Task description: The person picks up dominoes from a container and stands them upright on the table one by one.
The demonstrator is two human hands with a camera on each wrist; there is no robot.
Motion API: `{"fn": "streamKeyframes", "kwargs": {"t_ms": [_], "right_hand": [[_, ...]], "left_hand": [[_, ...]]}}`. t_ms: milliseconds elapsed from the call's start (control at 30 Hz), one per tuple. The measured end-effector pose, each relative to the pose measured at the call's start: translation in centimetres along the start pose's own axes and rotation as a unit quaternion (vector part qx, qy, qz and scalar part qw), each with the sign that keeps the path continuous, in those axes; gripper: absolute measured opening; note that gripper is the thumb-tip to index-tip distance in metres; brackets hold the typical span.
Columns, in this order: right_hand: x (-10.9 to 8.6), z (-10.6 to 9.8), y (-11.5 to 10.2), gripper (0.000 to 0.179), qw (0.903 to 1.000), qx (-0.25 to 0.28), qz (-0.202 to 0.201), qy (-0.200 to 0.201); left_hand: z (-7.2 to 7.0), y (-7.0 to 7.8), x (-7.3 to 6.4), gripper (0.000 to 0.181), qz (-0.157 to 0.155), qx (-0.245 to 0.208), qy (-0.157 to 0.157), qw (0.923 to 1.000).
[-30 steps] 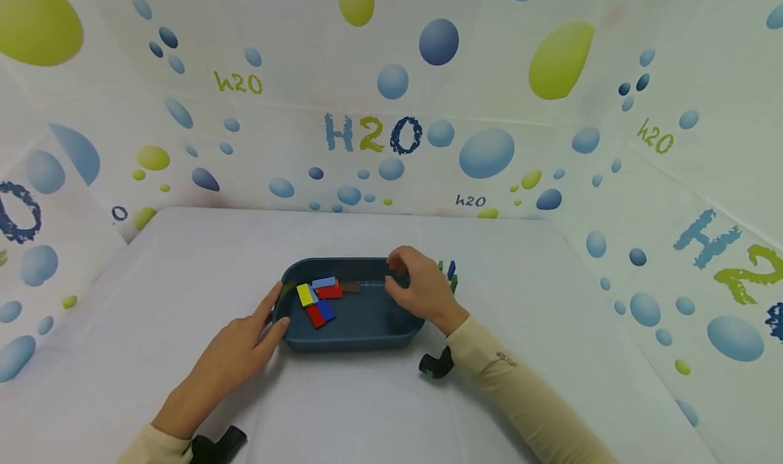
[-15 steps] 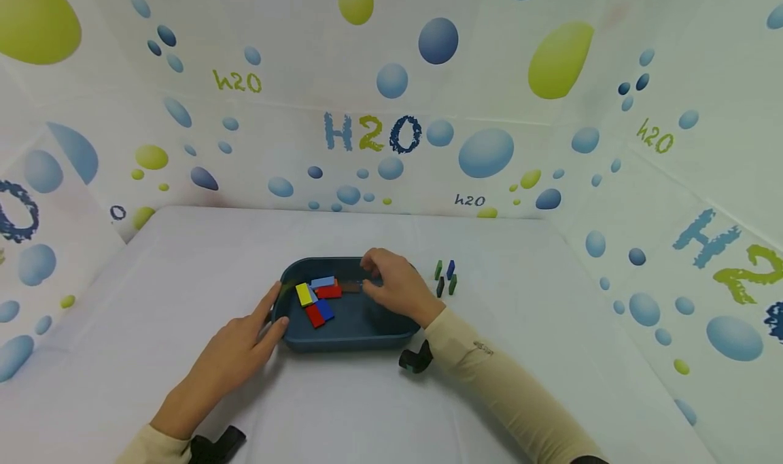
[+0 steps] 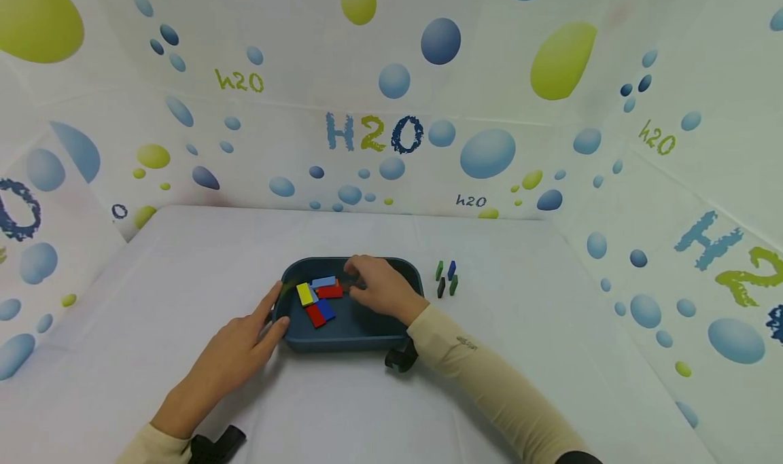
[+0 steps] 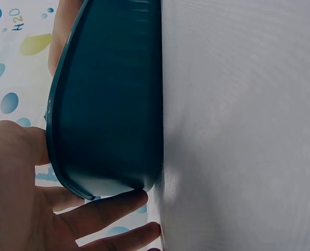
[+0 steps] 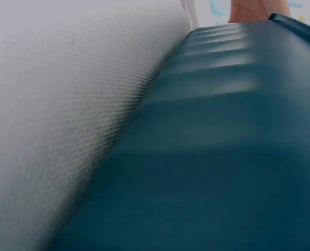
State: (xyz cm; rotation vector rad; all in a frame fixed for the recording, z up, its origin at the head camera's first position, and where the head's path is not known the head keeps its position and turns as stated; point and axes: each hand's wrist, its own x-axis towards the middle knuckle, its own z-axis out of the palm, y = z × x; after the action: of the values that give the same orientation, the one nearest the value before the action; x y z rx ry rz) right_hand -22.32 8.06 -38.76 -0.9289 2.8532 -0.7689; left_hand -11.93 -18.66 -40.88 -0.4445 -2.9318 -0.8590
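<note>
A dark blue-green tray (image 3: 349,342) sits on the white table. My left hand (image 3: 235,348) holds its left end. In the left wrist view that hand's thumb lies over the rim while its other fingers touch the outer wall. My right hand (image 3: 382,291) hovers within the tray, fingers bent, a gap showing between thumb and index finger. Beside its fingertips lie a red block (image 3: 330,292) and a light blue block (image 3: 323,282). A yellow block (image 3: 304,294), another red block (image 3: 315,316) and a dark blue block (image 3: 325,309) lie further left. The brown block is hidden from view.
Right of the tray, several small thin blocks stand on the table: green (image 3: 453,284), dark blue (image 3: 451,270) and a dark, nearly black block (image 3: 441,287). Patterned sheets (image 3: 391,43) enclose the back and sides. Black wrist mounts (image 3: 400,357) stick out under the arms.
My right hand has moved left from the tray's right end to near the middle, now covering the brown block seen before. The thin blocks at right have come into view. My left hand stays put.
</note>
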Motion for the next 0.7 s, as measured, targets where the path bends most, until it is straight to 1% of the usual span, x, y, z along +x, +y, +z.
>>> {"fn": "streamKeyframes", "kwargs": {"t_ms": [200,467,700], "right_hand": [[0.3,0.3,-0.1,0.034,1.0,-0.003,-0.004,-0.004],[0.8,1.0,0.2,0.035,0.9994,-0.019,0.011,-0.026],[1.0,1.3,0.2,0.035,0.9972,-0.032,0.025,-0.063]], "left_hand": [[0.0,0.0,0.0,0.069,0.0,0.0,0.0,1.0],[0.0,0.0,0.0,0.07,-0.003,-0.002,-0.004,1.0],[0.0,0.0,0.0,0.069,-0.005,-0.004,-0.006,1.0]]}}
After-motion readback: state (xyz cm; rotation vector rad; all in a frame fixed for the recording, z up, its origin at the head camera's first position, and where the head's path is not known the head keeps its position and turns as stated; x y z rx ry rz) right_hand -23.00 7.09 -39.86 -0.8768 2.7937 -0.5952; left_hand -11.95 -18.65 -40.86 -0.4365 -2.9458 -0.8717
